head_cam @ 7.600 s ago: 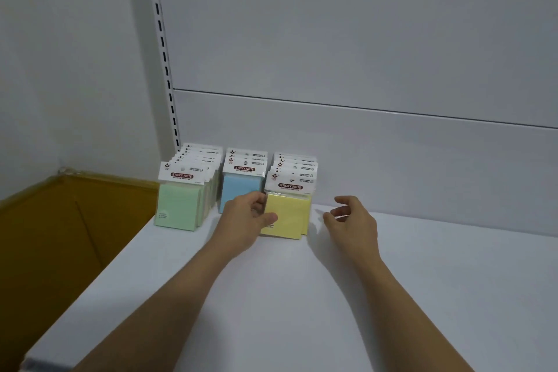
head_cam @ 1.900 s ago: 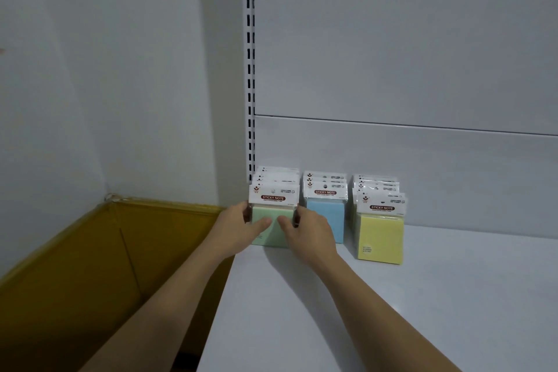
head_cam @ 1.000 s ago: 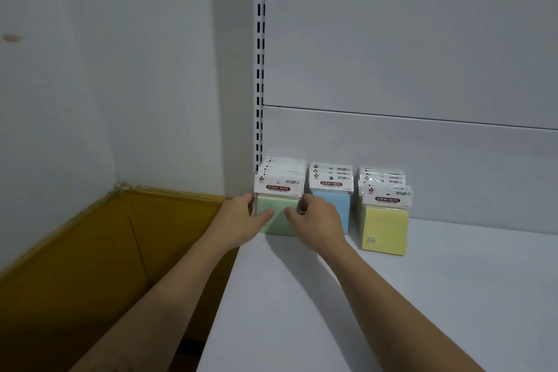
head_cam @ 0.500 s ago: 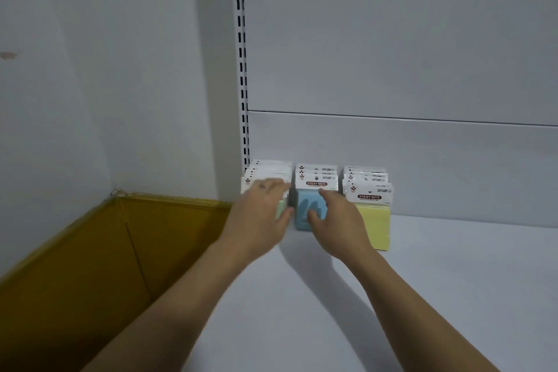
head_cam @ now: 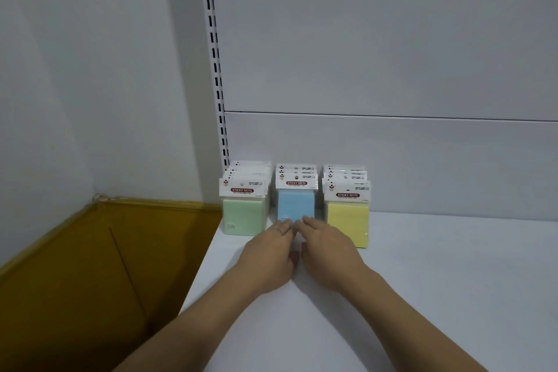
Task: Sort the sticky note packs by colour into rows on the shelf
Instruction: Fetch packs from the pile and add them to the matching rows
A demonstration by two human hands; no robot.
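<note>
Touches the lower front of the blue pack [head_cam: 296,205] with straight fingertips of left hand [head_cam: 265,254] and right hand [head_cam: 329,251], side by side; each grip open, holding nothing. Stands upright on the shelf [head_cam: 422,281], between green packs [head_cam: 244,214] and yellow packs [head_cam: 348,223].

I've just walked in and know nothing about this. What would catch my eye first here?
Three rows of sticky note packs stand at the back of the white shelf: green row left, blue row middle, yellow row right. The left hand and right hand both touch the lower edge of the front blue pack with straight fingers. A large mustard box sits left of the shelf.
</note>
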